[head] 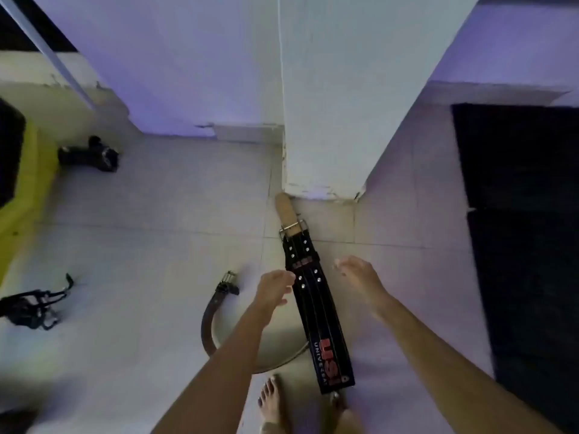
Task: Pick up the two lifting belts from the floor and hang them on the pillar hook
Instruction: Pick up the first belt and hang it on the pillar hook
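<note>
A wide black lifting belt (316, 311) with red lettering lies flat on the tiled floor, its tan strap end and buckle pointing at the base of the white pillar (341, 98). A second, narrower dark belt (209, 317) curls on the floor to the left, partly hidden by my left forearm. My left hand (274, 288) hovers at the black belt's left edge, fingers loosely curled, holding nothing. My right hand (358, 277) is spread just right of the belt, holding nothing. No hook shows on the pillar.
Black floor mats (520, 220) lie to the right. A yellow machine frame (22, 195) stands at the left, with a black strap bundle (34, 305) and dark gear (91, 153) on the floor nearby. My bare feet (272, 405) are at the bottom.
</note>
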### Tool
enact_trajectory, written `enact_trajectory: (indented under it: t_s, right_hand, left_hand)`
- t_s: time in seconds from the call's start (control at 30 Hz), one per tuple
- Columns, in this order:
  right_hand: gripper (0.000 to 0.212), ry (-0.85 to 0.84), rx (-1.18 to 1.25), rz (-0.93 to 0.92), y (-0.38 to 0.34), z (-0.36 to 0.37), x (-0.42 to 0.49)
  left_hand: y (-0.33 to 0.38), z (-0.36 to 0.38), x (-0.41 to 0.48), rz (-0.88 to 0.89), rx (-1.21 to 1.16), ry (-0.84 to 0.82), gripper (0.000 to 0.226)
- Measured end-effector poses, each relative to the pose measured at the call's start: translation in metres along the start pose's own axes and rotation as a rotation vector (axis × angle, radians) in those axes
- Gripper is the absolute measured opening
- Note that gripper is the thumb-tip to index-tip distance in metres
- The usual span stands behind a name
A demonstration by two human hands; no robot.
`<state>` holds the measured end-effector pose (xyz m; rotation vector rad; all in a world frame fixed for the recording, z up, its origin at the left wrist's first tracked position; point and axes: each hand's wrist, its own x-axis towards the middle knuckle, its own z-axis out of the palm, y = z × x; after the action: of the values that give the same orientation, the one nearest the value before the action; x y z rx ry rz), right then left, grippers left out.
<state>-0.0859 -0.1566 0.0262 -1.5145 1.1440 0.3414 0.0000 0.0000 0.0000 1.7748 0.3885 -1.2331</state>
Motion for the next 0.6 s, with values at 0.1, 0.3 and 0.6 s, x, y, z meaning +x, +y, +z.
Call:
enact_trajectory:
  t_s: [0.1, 0.3, 0.6]
  right_hand:
    - [0.026, -0.026, 0.017, 0.032, 0.077, 0.050, 0.122]
    - [0.076, -0.025, 0.036, 0.012, 0.173, 0.114, 0.317]
    - [0.048, -0.129, 0.280, 0.036, 0.156, 0.098, 0.260]
  left_hand:
    - [-0.064, 0.020, 0.120, -0.107, -0.066, 0.012, 0.008]
    - [-0.107, 0.041, 0.322, -0.004, -0.169, 0.230, 0.028]
    - [-0.092, 0.041, 0.273, 0.026, -0.140, 0.141, 0.016]
